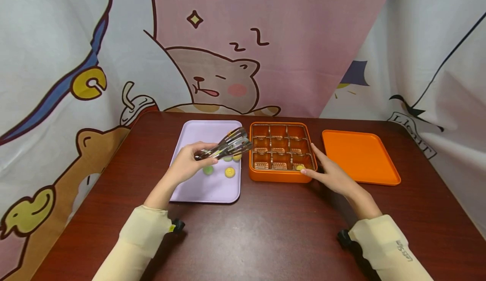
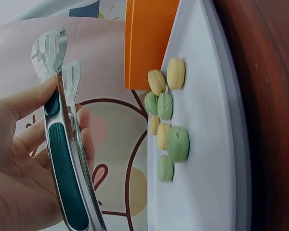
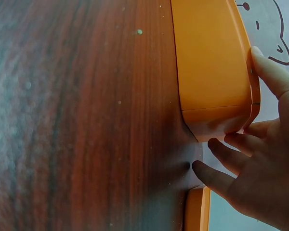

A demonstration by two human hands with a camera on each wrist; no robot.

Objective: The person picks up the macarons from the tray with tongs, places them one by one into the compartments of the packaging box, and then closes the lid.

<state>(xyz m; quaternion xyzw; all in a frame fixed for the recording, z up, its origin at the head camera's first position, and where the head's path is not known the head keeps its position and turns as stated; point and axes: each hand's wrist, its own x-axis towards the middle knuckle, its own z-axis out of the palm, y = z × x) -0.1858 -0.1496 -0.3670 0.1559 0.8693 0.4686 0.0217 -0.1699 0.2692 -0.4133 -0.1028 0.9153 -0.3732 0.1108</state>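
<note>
My left hand [image 1: 187, 161] grips a pair of metal tongs [image 1: 229, 143] with dark green grips, seen close up in the left wrist view. The slotted ends of the tongs point right, apart, with no macaron between them. Below lies a lilac tray [image 1: 205, 192] holding several macarons, such as a yellow one [image 1: 230, 172] and a green one [image 2: 178, 144]. My right hand [image 1: 334, 173] touches the right front corner of an orange box [image 1: 279, 176], its thumb on the rim and its fingers loosely along the side. A yellow macaron [image 1: 300, 167] sits in the box's front right compartment.
An orange lid [image 1: 358, 156] lies flat to the right of the box. All stand on a dark reddish-brown wooden table [image 1: 258, 239]. Behind the table hangs a cartoon-printed curtain [image 1: 288, 53].
</note>
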